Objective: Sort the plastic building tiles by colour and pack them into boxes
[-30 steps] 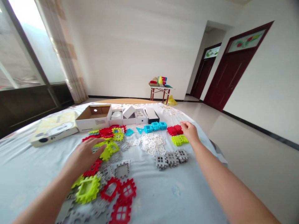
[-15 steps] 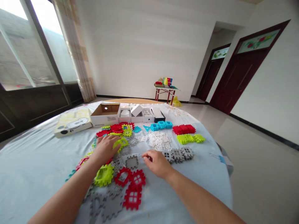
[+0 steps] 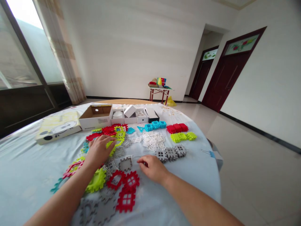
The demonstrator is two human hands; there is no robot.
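Note:
My left hand [image 3: 100, 150] lies over a mixed heap of plastic interlocking building tiles, its fingers stretched out beside a lime-green tile [image 3: 118, 142]. Nothing shows in its grasp. My right hand [image 3: 152, 167] is closed on the cloth, thumb and fingertips curled together with no tile visible in them. Just left of its fingertips lies a grey square-frame tile [image 3: 125, 164]. Behind it are a row of grey window tiles [image 3: 171, 153] and a pile of small white window pieces [image 3: 152, 140]. Closer to me sit red window tiles [image 3: 126, 199] and grey tiles [image 3: 105, 211].
Blue tiles [image 3: 155, 126], red tiles [image 3: 177, 128] and lime tiles [image 3: 183, 137] form groups at the back right. An open cardboard box [image 3: 95, 123], a yellow box [image 3: 58, 128] and several small white boxes [image 3: 130, 118] stand at the far side of the round table.
The view has turned slightly to the right, so everything sits further left. My left hand has shifted a little over the heap; my right hand keeps nearly the same curled pose.

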